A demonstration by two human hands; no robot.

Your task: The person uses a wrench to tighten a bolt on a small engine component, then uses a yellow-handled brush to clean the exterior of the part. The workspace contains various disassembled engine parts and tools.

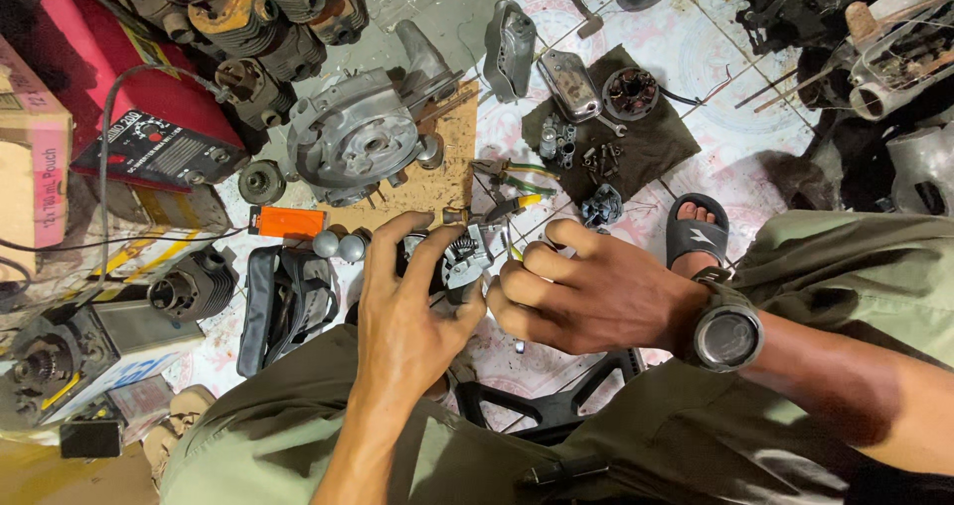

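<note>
Gripping a small metal engine part (465,254) from the near side, the left hand (407,311) has its fingers curled around it: the thumb lies along the right edge and the fingertips hook over the top, so the hand is narrowly closed on the part. The part shows a round face with dark windings and a pale grey housing, held above the person's lap, between the two hands and over the tiled floor (696,48).

The right hand (586,291) is drawn into a loose fist just beside the part, fingers bent tight, knuckles toward the camera. A thin yellow-handled tool (519,207) sticks out above its index finger; whether the fingers actually clasp it cannot be told, since the grip is hidden behind the knuckles. A dark wristwatch (727,331) sits on that wrist.

Beyond the hands, a large grey engine casing (358,137) rests on a brown board (437,182), and a dark cloth (646,142) carries small bolts and a round wound coil. An orange-handled tool (288,222) lies left of the part, near two shiny balls. A foot in a black sandal (696,229) rests on the floor to the right
</note>
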